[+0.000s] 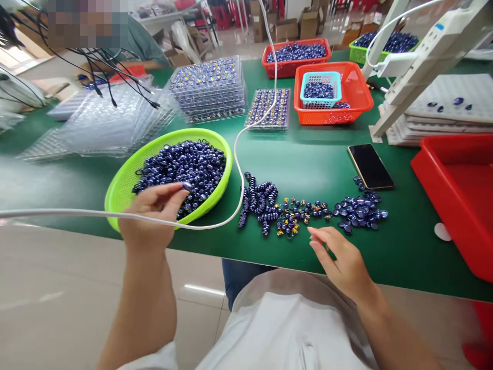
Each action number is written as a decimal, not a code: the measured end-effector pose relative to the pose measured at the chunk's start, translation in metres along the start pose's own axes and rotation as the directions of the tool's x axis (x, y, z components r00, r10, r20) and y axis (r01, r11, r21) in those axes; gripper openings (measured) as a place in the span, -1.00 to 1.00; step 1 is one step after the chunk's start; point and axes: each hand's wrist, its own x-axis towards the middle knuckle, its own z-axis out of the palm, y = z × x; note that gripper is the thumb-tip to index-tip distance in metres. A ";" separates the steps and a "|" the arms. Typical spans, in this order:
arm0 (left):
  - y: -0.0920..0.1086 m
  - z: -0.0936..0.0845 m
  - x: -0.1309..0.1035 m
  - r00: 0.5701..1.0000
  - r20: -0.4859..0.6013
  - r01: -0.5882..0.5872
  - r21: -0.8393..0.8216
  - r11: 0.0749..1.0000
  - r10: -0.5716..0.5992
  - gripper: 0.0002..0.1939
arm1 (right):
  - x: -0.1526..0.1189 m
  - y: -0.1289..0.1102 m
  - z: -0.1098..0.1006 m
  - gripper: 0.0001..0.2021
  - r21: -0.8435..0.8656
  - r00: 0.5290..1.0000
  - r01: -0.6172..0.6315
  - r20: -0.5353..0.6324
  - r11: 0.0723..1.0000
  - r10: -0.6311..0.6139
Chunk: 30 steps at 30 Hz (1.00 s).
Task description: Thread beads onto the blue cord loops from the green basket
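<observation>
My left hand [152, 213] is over the near edge of a lime-green basket [131, 164], thumb and forefinger pinching a small shiny dark-blue piece [187, 185]. The basket holds a heap of dark-blue ring-like pieces [188, 164]. My right hand [342, 259] hovers at the table's front edge, thumb and forefinger apart, with nothing seen between them. Just beyond its fingertips lie small blue-and-gold pieces [290, 221]. To their left are stacked rows of dark-blue rings [258, 198], and to their right a pile of flat, rounded dark-blue caps [360, 211].
A white cable [208, 227] crosses in front of the basket and my left wrist. Beyond are clear trays [208, 85], red baskets [333, 115] and a lamp stand [416, 67]. A phone [370, 165] and red bin [454, 205] lie right. Another person [144, 43] sits opposite.
</observation>
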 end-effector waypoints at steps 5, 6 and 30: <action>0.000 0.017 -0.007 0.942 0.002 -0.335 0.038 0.941 0.335 -0.67 | 0.001 0.006 0.005 -0.78 -0.169 0.999 -0.016 -0.033 0.986 0.010; 0.007 0.024 -0.020 0.936 0.069 -0.344 -0.031 0.939 0.345 -0.70 | 0.004 0.004 0.008 -0.80 -0.196 1.000 0.011 -0.004 0.980 -0.013; 0.078 0.094 -0.155 0.564 0.816 0.493 -0.455 0.742 0.126 -0.62 | 0.010 0.003 0.010 -0.85 0.527 0.912 -0.345 -0.006 0.776 0.410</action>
